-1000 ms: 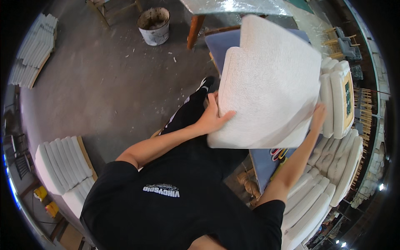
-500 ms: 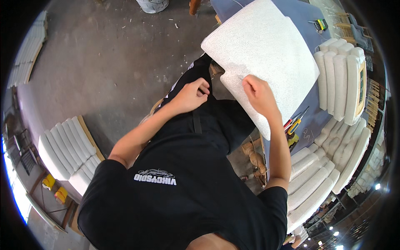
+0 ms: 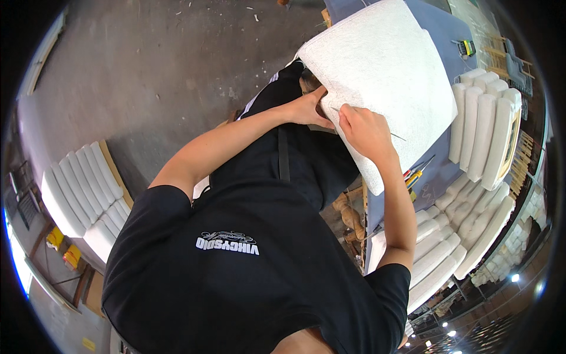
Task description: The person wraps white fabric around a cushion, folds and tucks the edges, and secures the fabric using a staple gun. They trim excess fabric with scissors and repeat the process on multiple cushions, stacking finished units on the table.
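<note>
A large white upholstered seat cushion (image 3: 389, 76) with a notched near-left corner lies on a blue-grey covered table (image 3: 439, 147). My left hand (image 3: 306, 109) is at the notch, its thumb and forefinger gripping around the cushion's edge; the other fingers are mostly hidden. Just to its right, my right hand (image 3: 364, 131) is closed around a long thin metal needle (image 3: 398, 137). The needle's other end shows beyond my fingertips, close to the fabric by the notch.
Red- and yellow-handled tools (image 3: 414, 177) lie right of my right forearm. Stacks of white cushions (image 3: 486, 127) stand at the right, with more white cushions (image 3: 82, 189) at the left. A small green-and-black item (image 3: 466, 48) sits on the table's far side. A turned wooden leg (image 3: 349, 215) shows below the table.
My left hand has moved right from over my lap to the cushion's notched edge and taken hold there. My right hand stays over the cushion, with the needle now plainly visible.
</note>
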Demonstrator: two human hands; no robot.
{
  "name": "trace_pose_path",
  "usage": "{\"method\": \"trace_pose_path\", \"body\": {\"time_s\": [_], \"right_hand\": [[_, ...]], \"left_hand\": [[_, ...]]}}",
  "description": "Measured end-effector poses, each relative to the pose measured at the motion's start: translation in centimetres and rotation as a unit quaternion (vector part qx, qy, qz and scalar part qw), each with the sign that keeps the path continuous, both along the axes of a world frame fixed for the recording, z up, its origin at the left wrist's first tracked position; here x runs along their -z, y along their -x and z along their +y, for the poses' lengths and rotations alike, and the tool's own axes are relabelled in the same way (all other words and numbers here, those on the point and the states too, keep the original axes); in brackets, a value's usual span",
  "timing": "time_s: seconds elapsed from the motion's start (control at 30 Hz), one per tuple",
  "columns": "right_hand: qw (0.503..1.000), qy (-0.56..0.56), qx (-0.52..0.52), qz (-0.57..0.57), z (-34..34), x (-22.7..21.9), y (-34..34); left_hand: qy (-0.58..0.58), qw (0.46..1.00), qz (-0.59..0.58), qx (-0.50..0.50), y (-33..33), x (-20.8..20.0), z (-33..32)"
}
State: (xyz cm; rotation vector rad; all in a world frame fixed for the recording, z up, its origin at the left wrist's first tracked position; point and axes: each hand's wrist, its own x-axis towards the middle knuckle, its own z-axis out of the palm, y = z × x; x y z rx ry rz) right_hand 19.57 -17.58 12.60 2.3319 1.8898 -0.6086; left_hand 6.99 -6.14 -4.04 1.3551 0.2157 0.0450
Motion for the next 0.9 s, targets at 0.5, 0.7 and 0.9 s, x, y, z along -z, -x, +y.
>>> {"method": "trace_pose_path", "body": {"time_s": [0.5,0.7,0.9], "right_hand": [[0.999,-0.012,0.031,0.01,1.4,1.0,0.9],[0.974,-0.059,0.12,0.184,0.6,2.9,-0.7],[0.988,-0.042,0.077,0.128,0.5,1.4,-0.8]], "left_hand": [[0.035,0.997,0.051,0.039,0.0,-1.8,0.6],[0.043,0.996,0.076,0.032,-0.3,-2.2,0.3],[0.038,0.997,0.07,0.021,-0.2,-1.7,0.2]]}}
